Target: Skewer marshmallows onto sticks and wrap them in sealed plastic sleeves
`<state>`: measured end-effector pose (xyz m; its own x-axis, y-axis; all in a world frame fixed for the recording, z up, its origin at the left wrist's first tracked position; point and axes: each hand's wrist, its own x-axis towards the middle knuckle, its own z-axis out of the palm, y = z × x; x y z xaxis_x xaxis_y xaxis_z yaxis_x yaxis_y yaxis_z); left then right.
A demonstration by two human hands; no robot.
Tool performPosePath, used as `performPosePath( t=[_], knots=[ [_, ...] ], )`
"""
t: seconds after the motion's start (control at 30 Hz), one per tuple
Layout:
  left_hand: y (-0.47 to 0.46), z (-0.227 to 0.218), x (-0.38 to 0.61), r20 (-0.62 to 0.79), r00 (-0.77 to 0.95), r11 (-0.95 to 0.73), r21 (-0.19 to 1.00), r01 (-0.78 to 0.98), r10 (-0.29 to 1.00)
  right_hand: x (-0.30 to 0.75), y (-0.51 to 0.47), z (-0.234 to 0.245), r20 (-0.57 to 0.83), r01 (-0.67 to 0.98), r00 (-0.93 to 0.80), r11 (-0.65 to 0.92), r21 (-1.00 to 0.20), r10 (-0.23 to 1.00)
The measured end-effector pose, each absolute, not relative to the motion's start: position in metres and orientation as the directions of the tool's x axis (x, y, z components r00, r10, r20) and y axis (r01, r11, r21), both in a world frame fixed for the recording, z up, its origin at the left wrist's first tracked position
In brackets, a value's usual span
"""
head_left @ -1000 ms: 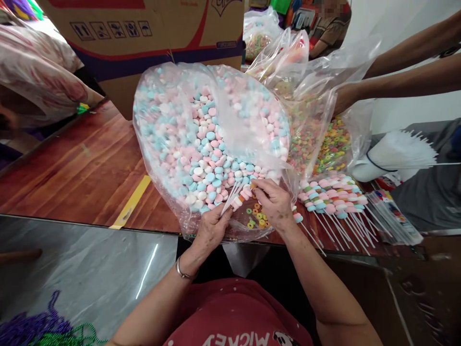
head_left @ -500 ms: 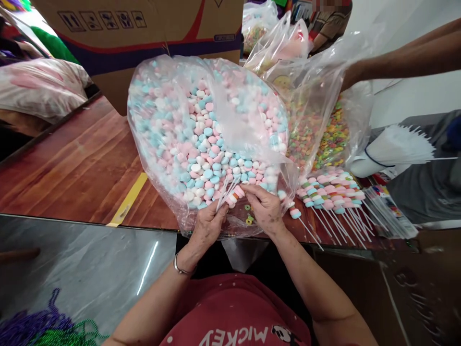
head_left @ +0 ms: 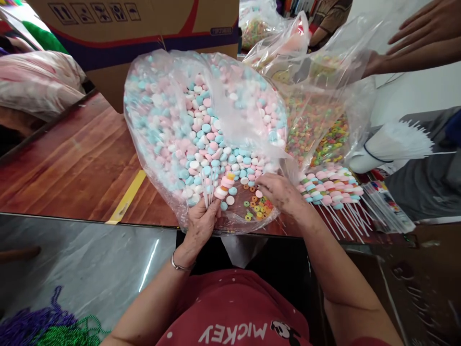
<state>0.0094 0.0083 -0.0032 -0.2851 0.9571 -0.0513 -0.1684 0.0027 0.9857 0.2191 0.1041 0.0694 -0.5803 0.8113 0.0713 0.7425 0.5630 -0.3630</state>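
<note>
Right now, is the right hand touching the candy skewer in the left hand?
Apart. The head view shows a clear gap, with loose marshmallows visible between the right hand and the candy skewer in the left hand.

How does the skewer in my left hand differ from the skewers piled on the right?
The held skewer is single; the piled skewers are many. The held skewer slants up from the left hand, beside bare white sticks; the piled skewers lie on the table, their sticks pointing to its near edge. Both carry marshmallows with coloured rings.
</note>
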Motion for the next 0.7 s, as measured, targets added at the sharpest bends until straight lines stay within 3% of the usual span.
performPosePath(
  t=[0.13,0.3,0.47,0.57,0.7],
  knots=[
    [0.008,-0.004,0.009,-0.053,-0.283,-0.001,0.982,-0.189,0.958,0.210,0.094,0.068,-0.126,0.801,-0.594,0.598,-0.006,0.795],
    [0.008,-0.005,0.009,-0.037,-0.283,-0.018,0.982,-0.188,0.958,0.199,0.083,0.066,-0.141,0.787,-0.579,0.596,0.159,0.803],
    [0.008,-0.005,0.010,-0.042,-0.290,-0.019,0.979,-0.203,0.956,0.197,0.076,0.068,-0.171,0.829,-0.503,0.529,0.179,0.847],
    [0.008,-0.004,0.010,-0.048,-0.300,-0.013,0.980,-0.197,0.953,0.195,0.076,0.067,-0.106,0.861,-0.475,0.486,0.150,0.874],
    [0.009,-0.004,0.010,-0.054,-0.294,-0.007,0.979,-0.204,0.954,0.181,0.086,0.059,0.087,0.858,-0.506,0.511,-0.050,0.858]
  ],
)
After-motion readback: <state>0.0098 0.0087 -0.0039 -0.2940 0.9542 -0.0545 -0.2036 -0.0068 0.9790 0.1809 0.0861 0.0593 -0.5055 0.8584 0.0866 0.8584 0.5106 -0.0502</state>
